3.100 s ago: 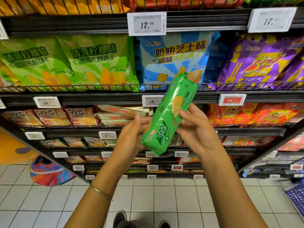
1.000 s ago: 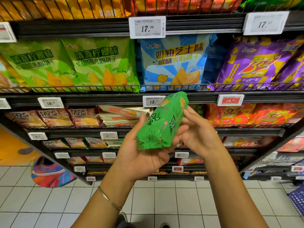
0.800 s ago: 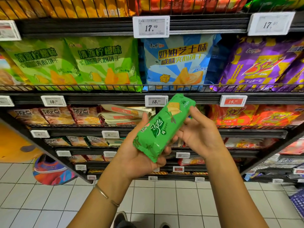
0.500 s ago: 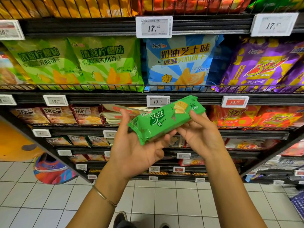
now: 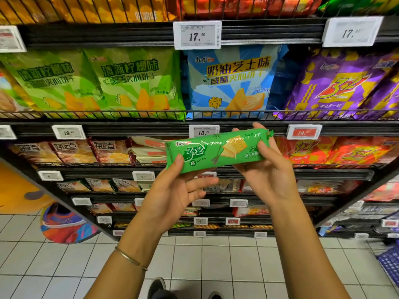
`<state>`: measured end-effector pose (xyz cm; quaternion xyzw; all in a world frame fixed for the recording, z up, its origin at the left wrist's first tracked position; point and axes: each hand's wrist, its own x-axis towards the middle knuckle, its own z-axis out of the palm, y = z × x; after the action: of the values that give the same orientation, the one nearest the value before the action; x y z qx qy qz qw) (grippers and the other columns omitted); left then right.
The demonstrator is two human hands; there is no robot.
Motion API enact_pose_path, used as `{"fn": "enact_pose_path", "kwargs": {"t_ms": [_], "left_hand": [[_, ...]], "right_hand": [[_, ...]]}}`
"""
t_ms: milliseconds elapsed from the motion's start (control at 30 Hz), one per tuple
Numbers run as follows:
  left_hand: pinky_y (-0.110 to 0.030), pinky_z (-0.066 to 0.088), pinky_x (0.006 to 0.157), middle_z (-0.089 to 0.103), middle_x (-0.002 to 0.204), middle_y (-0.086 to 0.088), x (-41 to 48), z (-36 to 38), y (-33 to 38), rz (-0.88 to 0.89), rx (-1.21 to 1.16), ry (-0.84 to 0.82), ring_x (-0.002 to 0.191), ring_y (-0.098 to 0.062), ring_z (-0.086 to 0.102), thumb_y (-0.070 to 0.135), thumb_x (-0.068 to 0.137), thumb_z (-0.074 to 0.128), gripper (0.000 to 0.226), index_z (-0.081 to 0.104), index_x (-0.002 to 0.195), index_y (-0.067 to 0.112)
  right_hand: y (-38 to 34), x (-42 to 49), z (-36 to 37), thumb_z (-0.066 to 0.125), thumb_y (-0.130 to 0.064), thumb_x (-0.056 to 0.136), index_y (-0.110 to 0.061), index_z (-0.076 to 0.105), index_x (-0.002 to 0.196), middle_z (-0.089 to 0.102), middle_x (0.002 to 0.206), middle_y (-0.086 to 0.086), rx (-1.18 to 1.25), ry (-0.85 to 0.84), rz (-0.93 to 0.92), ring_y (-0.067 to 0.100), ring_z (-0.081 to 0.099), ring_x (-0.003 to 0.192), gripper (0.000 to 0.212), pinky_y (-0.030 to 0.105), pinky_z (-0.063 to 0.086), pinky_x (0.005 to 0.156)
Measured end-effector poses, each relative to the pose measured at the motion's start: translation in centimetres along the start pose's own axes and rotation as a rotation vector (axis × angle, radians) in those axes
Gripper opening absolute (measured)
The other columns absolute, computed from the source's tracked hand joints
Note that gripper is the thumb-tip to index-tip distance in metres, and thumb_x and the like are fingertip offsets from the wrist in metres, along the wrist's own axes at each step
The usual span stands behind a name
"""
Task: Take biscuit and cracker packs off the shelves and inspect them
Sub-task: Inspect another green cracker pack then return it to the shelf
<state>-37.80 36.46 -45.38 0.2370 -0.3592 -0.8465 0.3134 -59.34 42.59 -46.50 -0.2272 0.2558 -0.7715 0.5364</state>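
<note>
I hold a long green cracker pack point(image 5: 218, 151), marked "3+2" with a cracker picture, level in front of the shelves, its printed face toward me. My left hand point(image 5: 172, 190) grips its left end, thumb on the front and fingers curled underneath. My right hand point(image 5: 267, 169) grips the right end, thumb on the front near the crimped seal and fingers behind. The pack's back is hidden.
Black wire shelves point(image 5: 151, 126) with price tags fill the view. Large green bags point(image 5: 129, 83), a blue bag point(image 5: 233, 80) and purple bags point(image 5: 336, 83) stand above the pack; orange packs point(image 5: 356, 149) lie to its right. White floor tiles point(image 5: 216, 262) lie below.
The pack has turned from steeply tilted, end toward me, to nearly level with its printed front facing me. Both hands kept their hold and rose slightly.
</note>
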Motion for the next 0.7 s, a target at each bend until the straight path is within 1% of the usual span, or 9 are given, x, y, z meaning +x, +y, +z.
{"fn": "enact_pose_path", "kwargs": {"t_ms": [67,133,200,233,300,333,433,533,700], "left_hand": [[-0.030,0.061,0.069,0.070,0.134,-0.021,0.0,0.0,0.1,0.037,0.049,0.002,0.101,-0.035,0.078,0.051,0.074,0.084,0.078,0.058,0.139,0.016],[-0.031,0.061,0.071,0.071,0.134,-0.017,-0.2,-0.2,0.2,0.090,0.067,0.013,0.102,-0.035,0.078,0.047,0.061,0.099,0.089,0.059,0.135,0.017],[-0.032,0.062,0.072,0.073,0.130,-0.014,-0.1,-0.6,0.2,0.136,0.077,0.033,0.105,-0.036,0.077,0.037,0.059,0.101,0.085,0.060,0.131,0.018],[-0.032,0.062,0.072,0.075,0.127,-0.012,-0.1,-0.8,0.2,0.152,0.087,0.041,0.105,-0.036,0.077,0.028,0.065,0.098,0.074,0.063,0.129,0.018],[-0.031,0.063,0.073,0.077,0.120,-0.012,-0.1,-1.2,0.2,0.173,0.105,0.062,0.104,-0.034,0.078,0.013,0.077,0.082,0.047,0.070,0.122,0.022],[-0.030,0.063,0.073,0.078,0.119,-0.012,-0.1,-1.4,0.1,0.180,0.109,0.073,0.103,-0.034,0.078,0.010,0.080,0.076,0.043,0.071,0.120,0.023],[-0.031,0.063,0.073,0.077,0.120,-0.012,0.0,-1.7,0.0,0.188,0.097,0.101,0.105,-0.034,0.077,0.008,0.081,0.074,0.047,0.063,0.125,0.020],[-0.032,0.063,0.074,0.076,0.122,-0.013,0.0,-2.0,-0.1,0.198,0.106,0.088,0.106,-0.034,0.077,0.009,0.082,0.074,0.048,0.063,0.127,0.019],[-0.035,0.064,0.077,0.075,0.127,-0.014,-0.2,-2.2,0.1,0.203,0.129,0.063,0.110,-0.038,0.075,-0.001,0.077,0.075,0.065,0.054,0.136,0.016]], "right_hand": [[0.2,0.0,0.0,0.059,-0.014,0.093,-0.018,0.063,0.131,0.067,0.130,0.017,-0.027,0.022,0.004,0.031,0.066,0.117,0.039,0.047,0.057,0.093],[0.4,-0.2,0.0,0.060,-0.014,0.093,-0.018,0.063,0.133,0.069,0.127,0.011,-0.087,0.015,0.011,0.027,0.067,0.117,0.041,0.043,0.058,0.093],[0.5,-0.2,-0.1,0.060,-0.011,0.091,-0.019,0.060,0.137,0.069,0.129,0.009,-0.150,0.003,0.011,0.025,0.067,0.117,0.047,0.040,0.058,0.091],[0.5,-0.2,-0.1,0.060,-0.008,0.089,-0.018,0.060,0.138,0.068,0.129,0.010,-0.164,-0.009,0.013,0.025,0.067,0.115,0.050,0.039,0.058,0.090],[0.6,-0.2,-0.1,0.059,-0.001,0.085,-0.017,0.060,0.137,0.065,0.127,0.012,-0.176,-0.040,0.011,0.026,0.067,0.113,0.055,0.039,0.058,0.090],[0.6,-0.2,0.0,0.058,0.002,0.083,-0.017,0.059,0.137,0.065,0.126,0.012,-0.180,-0.052,0.006,0.026,0.066,0.113,0.057,0.039,0.057,0.090],[0.7,-0.2,0.1,0.057,0.006,0.081,-0.015,0.059,0.137,0.065,0.122,0.013,-0.177,-0.078,-0.004,0.026,0.065,0.112,0.060,0.036,0.057,0.088],[0.6,-0.2,0.1,0.058,0.008,0.079,-0.015,0.061,0.134,0.068,0.118,0.011,-0.180,-0.084,-0.001,0.025,0.066,0.109,0.059,0.035,0.058,0.087],[0.7,-0.3,0.0,0.062,0.000,0.080,-0.016,0.064,0.128,0.071,0.117,0.011,-0.222,-0.015,0.063,0.025,0.070,0.104,0.050,0.038,0.060,0.083]]}}
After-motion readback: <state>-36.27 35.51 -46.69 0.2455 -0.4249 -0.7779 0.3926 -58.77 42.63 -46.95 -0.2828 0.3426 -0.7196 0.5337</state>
